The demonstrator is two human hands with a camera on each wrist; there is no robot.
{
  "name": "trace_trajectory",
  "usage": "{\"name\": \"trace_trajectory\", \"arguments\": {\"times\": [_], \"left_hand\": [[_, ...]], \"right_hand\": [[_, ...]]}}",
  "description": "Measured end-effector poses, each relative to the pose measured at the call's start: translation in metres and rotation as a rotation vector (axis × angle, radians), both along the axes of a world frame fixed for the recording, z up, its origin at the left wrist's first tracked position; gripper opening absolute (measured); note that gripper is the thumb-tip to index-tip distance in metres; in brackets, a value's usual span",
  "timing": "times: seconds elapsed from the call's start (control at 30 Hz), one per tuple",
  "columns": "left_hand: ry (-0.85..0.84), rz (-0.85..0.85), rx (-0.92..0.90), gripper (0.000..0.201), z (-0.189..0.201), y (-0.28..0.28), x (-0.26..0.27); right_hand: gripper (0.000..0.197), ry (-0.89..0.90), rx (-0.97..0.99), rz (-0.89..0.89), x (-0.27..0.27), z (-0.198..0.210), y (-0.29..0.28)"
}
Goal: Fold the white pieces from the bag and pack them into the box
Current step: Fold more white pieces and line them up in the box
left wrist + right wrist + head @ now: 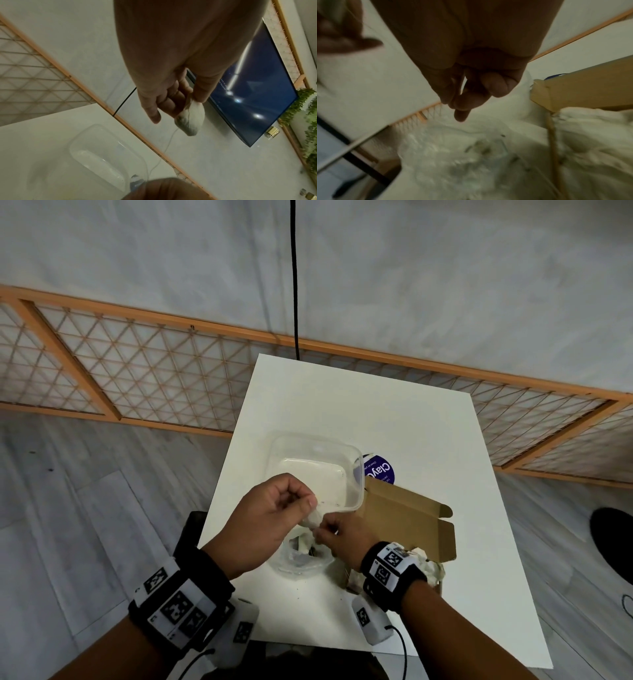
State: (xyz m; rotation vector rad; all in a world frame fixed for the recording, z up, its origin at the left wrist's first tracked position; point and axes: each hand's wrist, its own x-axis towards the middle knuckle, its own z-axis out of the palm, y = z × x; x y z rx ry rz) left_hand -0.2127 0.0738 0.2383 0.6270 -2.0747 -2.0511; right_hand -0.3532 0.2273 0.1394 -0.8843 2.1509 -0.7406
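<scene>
My left hand [305, 502] pinches a small white piece [313, 519] between thumb and fingers and holds it above the table; the left wrist view shows the white piece [190, 119] dangling from the left hand [188, 97]. Right beside it, my right hand [324, 531] hovers over the clear plastic bag [301, 563] with curled fingers. The blurred right wrist view shows nothing between the right hand's fingers [462, 105]. The open cardboard box [411, 508] stands to the right with crumpled white pieces [430, 571] in its near end.
A clear plastic container [318, 470] sits behind the hands on the white table [376, 405], with a purple labelled disc [380, 470] beside it. A black cable [294, 285] hangs at the table's far edge. A dark monitor [257, 88] hangs on the wall.
</scene>
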Motion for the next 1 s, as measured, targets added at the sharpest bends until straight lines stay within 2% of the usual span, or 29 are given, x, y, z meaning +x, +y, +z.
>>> {"name": "trace_trajectory", "arguments": {"times": [0.07,0.17,0.27,0.43,0.57,0.77,0.87,1.0], "left_hand": [[-0.003,0.044,-0.018,0.006,-0.001,-0.001,0.002],[-0.004,0.086,-0.025,0.005,-0.001,-0.001,0.007],[-0.016,0.084,-0.017,0.006,-0.001,-0.003,0.011],[-0.057,0.084,-0.049,0.006,-0.002,-0.003,0.017],[-0.071,0.106,-0.044,0.006,-0.006,-0.004,0.019],[-0.079,0.128,-0.041,0.006,-0.01,-0.007,0.018],[-0.091,0.127,-0.041,0.006,-0.013,-0.006,0.017],[-0.091,0.122,-0.035,0.006,-0.015,-0.003,0.015]], "right_hand": [[0.017,0.009,0.148,0.058,0.002,-0.017,0.002],[0.031,-0.027,0.264,0.08,0.009,-0.036,-0.001],[0.034,-0.06,0.338,0.119,0.014,-0.042,-0.008],[0.043,-0.013,0.4,0.188,0.017,-0.058,-0.018],[0.037,0.053,0.376,0.18,0.014,-0.055,-0.015],[0.026,0.094,0.197,0.012,0.003,-0.026,0.001],[0.019,0.013,0.093,-0.097,-0.003,-0.018,0.01],[0.025,-0.118,0.012,-0.206,-0.008,-0.016,0.016]]}}
